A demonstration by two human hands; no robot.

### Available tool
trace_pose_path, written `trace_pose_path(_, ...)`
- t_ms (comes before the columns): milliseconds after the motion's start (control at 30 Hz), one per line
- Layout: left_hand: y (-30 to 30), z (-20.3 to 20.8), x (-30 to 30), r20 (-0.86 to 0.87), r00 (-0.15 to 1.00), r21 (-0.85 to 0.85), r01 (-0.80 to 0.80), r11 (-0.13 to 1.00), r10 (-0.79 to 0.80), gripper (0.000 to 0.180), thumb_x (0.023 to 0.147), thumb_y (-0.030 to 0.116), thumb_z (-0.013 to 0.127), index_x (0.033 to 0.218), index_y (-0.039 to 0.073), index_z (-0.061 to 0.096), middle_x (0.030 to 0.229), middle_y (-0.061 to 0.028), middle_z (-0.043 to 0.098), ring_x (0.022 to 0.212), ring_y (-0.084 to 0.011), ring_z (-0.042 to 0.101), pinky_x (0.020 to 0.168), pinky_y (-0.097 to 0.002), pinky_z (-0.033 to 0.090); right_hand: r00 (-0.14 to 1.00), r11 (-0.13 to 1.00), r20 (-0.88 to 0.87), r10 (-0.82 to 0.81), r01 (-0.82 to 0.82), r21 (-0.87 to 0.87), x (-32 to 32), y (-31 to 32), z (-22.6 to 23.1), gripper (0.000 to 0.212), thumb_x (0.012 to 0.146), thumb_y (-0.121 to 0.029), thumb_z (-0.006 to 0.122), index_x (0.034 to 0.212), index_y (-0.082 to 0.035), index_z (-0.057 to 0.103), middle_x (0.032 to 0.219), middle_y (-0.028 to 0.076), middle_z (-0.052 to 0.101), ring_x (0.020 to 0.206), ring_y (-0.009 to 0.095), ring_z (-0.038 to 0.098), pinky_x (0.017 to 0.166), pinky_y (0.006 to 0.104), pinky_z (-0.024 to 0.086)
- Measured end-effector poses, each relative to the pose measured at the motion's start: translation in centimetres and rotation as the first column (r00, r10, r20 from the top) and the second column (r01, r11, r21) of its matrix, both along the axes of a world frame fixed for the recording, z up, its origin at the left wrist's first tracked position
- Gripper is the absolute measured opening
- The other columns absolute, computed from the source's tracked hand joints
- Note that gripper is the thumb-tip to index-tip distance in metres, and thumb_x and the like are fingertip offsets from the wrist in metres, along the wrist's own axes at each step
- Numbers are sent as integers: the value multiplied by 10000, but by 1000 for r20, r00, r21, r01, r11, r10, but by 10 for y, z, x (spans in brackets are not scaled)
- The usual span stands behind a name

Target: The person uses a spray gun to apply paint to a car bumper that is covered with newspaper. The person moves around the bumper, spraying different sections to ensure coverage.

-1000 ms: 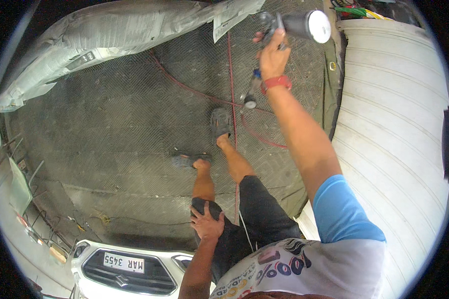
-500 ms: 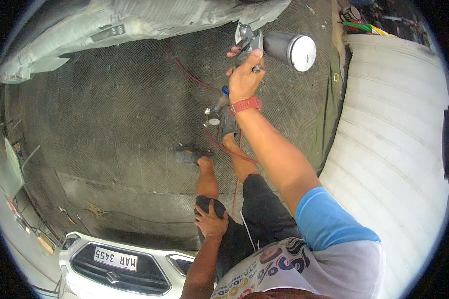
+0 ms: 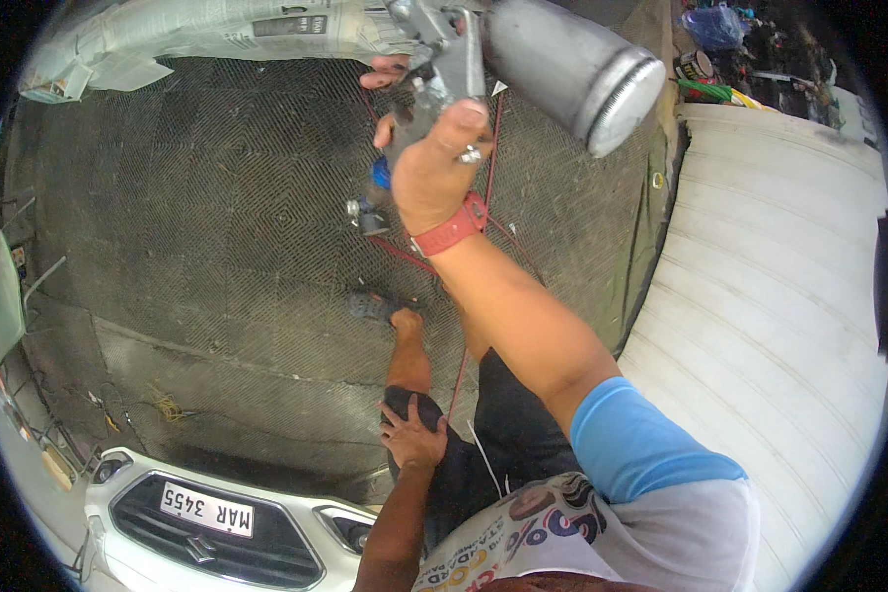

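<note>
My right hand (image 3: 439, 163) is wrapped round the handle of a metal spray gun (image 3: 454, 69), raised at the top of the view. A grey paint cup (image 3: 572, 74) with a pale lid sticks out from the gun to the right. Below the grip, a small regulator (image 3: 370, 212) with a blue fitting hangs by a red air hose (image 3: 403, 255). My left hand (image 3: 416, 434) rests on my left knee, fingers spread, holding nothing.
Paper-covered bodywork (image 3: 217, 35) runs along the far edge. A white ribbed panel (image 3: 760, 296) stands at the right. Behind me on the left is a white car's front (image 3: 217, 523). Clutter (image 3: 760, 59) lies at the far right; the mat (image 3: 217, 217) is textured.
My right hand has come up closer and a little left with the spray gun, which now looks larger. The regulator has swung left. My left hand stays on the knee.
</note>
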State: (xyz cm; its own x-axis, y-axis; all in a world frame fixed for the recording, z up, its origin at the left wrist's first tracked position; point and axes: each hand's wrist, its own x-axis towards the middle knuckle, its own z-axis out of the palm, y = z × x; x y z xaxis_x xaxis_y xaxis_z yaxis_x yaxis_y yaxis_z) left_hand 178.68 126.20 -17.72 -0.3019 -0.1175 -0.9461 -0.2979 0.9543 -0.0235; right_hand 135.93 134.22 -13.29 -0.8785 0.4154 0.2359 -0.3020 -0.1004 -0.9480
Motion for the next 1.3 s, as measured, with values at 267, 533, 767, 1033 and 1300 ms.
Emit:
trace_pose_path(267, -16, -4, 16, -36, 999, 30, -10, 999, 11, 884, 907, 694, 647, 1623, 254, 370, 1694, -329, 159, 1328, -524, 502, 1107, -592, 436, 932, 971, 285, -223, 237, -14, 6, 108, -31, 737, 1090, -686, 284, 1406, -54, 495, 1023, 151, 719, 851, 234, 730, 474, 314, 486)
trace_pose_path(533, -26, -4, 17, -6, 1000, 81, 2, 997, -2, 883, 911, 696, 644, 1624, 252, 372, 1697, -329, 156, 1368, -556, 476, 1126, -611, 425, 770, 876, 422, -479, 391, 282, -2, 210, -39, 680, 1115, -607, 339, 1268, 13, 574, 943, 178, 746, 733, 253, 753, 446, 336, 488)
trace_pose_path(767, -23, -4, 12, 17, 1000, 76, -5, 997, 3, 864, 919, 682, 642, 1624, 261, 374, 1701, -319, 156, 1350, -532, 502, 1101, -604, 448, 883, 971, 409, -232, 186, 148, -5, 156, 33, 716, 1107, -641, 319, 1253, 4, 594, 926, 161, 741, 744, 245, 738, 450, 319, 462)
trace_pose_path(1033, -33, 2, -1, 23, 998, 109, -65, 992, 62, 866, 921, 692, 630, 1636, 285, 358, 1711, -313, 146, 1390, -514, 485, 1109, -599, 444, 920, 955, 352, 172, -243, 168, 11, 71, 121, 788, 1086, -711, 184, 1597, -148, 390, 1060, 159, 749, 923, 228, 736, 539, 288, 443)
trace_pose_path(1300, -80, -12, 24, -123, 760, 303, -584, 753, 638, 822, 970, 571, 664, 1630, 182, 366, 1570, -323, 436, 1371, -491, 526, 1127, -544, 444, 973, 926, 213, 86, -157, 344, 10, 7, 108, 531, 1126, -364, 507, 1553, -49, 527, 994, 97, 757, 853, 117, 687, 707, 291, 562)
